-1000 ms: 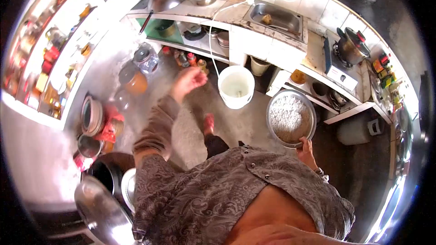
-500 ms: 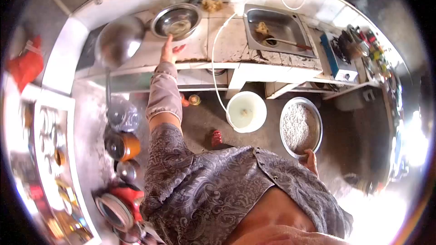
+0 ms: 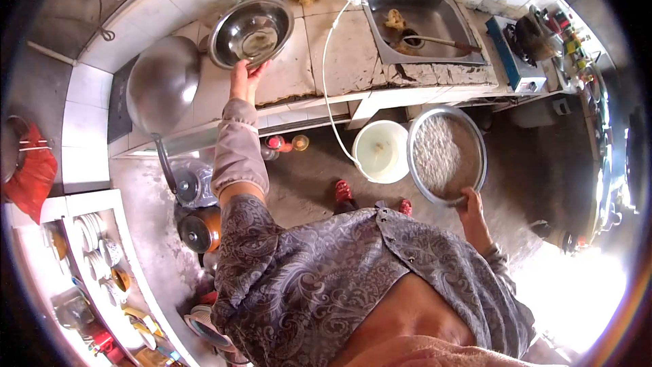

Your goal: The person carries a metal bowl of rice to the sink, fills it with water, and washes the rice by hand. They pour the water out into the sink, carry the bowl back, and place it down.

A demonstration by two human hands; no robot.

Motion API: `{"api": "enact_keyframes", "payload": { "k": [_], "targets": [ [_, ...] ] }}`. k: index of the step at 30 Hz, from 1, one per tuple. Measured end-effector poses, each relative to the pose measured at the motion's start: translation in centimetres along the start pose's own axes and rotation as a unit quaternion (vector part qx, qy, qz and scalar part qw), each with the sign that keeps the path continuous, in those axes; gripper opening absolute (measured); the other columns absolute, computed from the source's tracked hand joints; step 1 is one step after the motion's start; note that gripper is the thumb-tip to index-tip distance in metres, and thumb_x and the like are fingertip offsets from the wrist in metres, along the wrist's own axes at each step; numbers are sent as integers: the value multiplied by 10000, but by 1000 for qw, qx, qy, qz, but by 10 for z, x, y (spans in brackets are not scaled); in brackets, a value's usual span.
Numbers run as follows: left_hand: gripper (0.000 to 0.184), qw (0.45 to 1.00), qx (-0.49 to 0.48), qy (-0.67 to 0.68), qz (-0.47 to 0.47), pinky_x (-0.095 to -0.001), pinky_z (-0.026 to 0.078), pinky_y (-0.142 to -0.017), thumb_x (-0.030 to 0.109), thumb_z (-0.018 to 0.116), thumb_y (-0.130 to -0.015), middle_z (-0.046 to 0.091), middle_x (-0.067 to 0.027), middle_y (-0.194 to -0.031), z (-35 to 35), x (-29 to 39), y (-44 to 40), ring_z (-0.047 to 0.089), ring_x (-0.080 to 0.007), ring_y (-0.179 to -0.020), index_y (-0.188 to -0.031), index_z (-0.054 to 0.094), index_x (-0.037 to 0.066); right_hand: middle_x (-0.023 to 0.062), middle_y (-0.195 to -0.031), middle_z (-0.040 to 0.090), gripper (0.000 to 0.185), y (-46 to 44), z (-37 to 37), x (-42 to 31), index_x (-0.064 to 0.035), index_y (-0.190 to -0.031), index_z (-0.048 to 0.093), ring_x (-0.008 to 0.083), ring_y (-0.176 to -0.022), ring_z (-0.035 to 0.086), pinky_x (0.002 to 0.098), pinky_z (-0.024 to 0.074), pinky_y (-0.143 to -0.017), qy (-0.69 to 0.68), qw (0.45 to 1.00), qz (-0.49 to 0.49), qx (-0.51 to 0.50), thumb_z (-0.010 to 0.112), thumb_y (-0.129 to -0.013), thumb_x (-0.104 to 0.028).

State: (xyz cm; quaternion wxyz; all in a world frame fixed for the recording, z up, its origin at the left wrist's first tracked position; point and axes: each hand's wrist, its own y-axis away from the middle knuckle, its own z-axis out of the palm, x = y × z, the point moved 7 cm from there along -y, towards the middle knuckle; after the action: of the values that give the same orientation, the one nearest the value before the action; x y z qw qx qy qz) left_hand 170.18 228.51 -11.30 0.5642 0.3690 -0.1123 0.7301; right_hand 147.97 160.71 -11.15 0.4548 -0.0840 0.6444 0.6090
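My left hand (image 3: 246, 81) is at the near rim of a steel bowl (image 3: 261, 27) on the tiled counter, its fingers closed on the edge. The bowl looks slightly tilted, with its near side toward me. My right hand (image 3: 471, 208) grips the near rim of a wide metal basin (image 3: 447, 156), held above the floor. White, grainy stuff covers much of the basin's inside. Beside the basin, a white bucket (image 3: 380, 151) holds water, and a white hose hangs into it.
A wok (image 3: 163, 85) lies left of the bowl, its handle over the counter's edge. The sink (image 3: 428, 24) holds a ladle and a yellowish scrubber. A gas stove (image 3: 516, 54) stands to the right. Shelves of dishes (image 3: 102, 265) are at the lower left.
My left hand has reached forward to the steel bowl and taken its rim. The basin has come up beside the bucket in my right hand. The view has turned toward the counter.
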Motion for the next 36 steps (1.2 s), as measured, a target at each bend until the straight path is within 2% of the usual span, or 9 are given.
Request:
{"api": "enact_keyframes", "payload": {
  "k": [11, 13, 18, 21, 24, 26, 30, 34, 36],
  "targets": [
    [141, 998, 48, -50, -8, -421, 522, -772, 35, 457, -771, 555, -212, -853, -26, 6, 45, 579, -325, -790, -754, 470, -104, 23, -623, 489, 43, -52, 179, -51, -72, -731, 511, 141, -534, 504, 295, 401, -413, 51, 995, -47, -75, 541, -705, -56],
    [136, 992, 104, -70, -22, -424, 529, -756, 40, 460, -764, 553, -193, -803, -20, 11, 63, 580, -322, -766, -724, 459, -90, 104, -782, 524, 179, -60, 209, -56, 6, -912, 497, 223, -653, 556, 353, 501, -514, 56, 993, -44, -98, 502, -745, -59],
    [90, 990, 112, -47, -70, -428, 544, -694, 32, 480, -732, 567, -191, -830, -40, 16, 70, 596, -297, -766, -731, 481, -58, 151, -861, 523, 237, -122, 253, -42, 15, -961, 479, 293, -734, 571, 426, 537, -573, 35, 993, -28, -113, 524, -753, -90],
    [75, 988, 111, -92, -56, -410, 544, -682, 33, 502, -722, 571, -175, -804, 10, 34, 109, 591, -286, -758, -731, 486, -40, 177, -901, 530, 269, -127, 273, -46, 38, -981, 469, 312, -749, 582, 430, 550, -573, 61, 990, -67, -105, 532, -767, -114],
    [76, 983, 110, -139, -56, -378, 541, -643, 36, 510, -721, 571, -165, -791, 40, 46, 134, 587, -280, -750, -742, 487, -33, 200, -966, 525, 319, -115, 290, -47, 44, -1050, 426, 302, -746, 600, 403, 571, -613, 32, 987, -52, -151, 522, -789, -111],
    [48, 981, 106, -153, -62, -346, 536, -596, 30, 515, -713, 574, -144, -765, 67, 49, 154, 589, -270, -706, -728, 487, -5, 215, -1043, 478, 383, -105, 302, -49, 14, -1112, 376, 327, -833, 578, 430, 552, -678, -10, 960, -36, -277, 530, -796, -140],
    [79, 971, 67, -215, -79, -315, 518, -542, 22, 515, -695, 565, -106, -763, 138, 32, 189, 587, -242, -703, -772, 502, 13, 215, -1153, 372, 699, -104, 259, -40, -84, -1321, 159, 365, -994, 486, 452, 454, -821, -96, 943, -58, -313, 590, -802, -267],
    [152, 964, 30, -237, -116, -299, 513, -543, 50, 548, -699, 565, -97, -803, 179, -7, 199, 581, -235, -715, -843, 507, 25, 172, -1039, 467, 603, -126, 123, -12, -59, -1267, 274, 302, -872, 543, 418, 476, -737, -112, 958, 37, -262, 579, -806, -300],
    [29, 958, 33, -249, -140, -282, 499, -564, 57, 562, -708, 606, -75, -719, 233, -44, 225, 587, -207, -674, -697, 537, 51, 153, -927, 515, 477, -121, 25, -9, -66, -1165, 382, 281, -808, 556, 407, 481, -708, -105, 972, 47, -203, 586, -799, -296]
  ]
}}
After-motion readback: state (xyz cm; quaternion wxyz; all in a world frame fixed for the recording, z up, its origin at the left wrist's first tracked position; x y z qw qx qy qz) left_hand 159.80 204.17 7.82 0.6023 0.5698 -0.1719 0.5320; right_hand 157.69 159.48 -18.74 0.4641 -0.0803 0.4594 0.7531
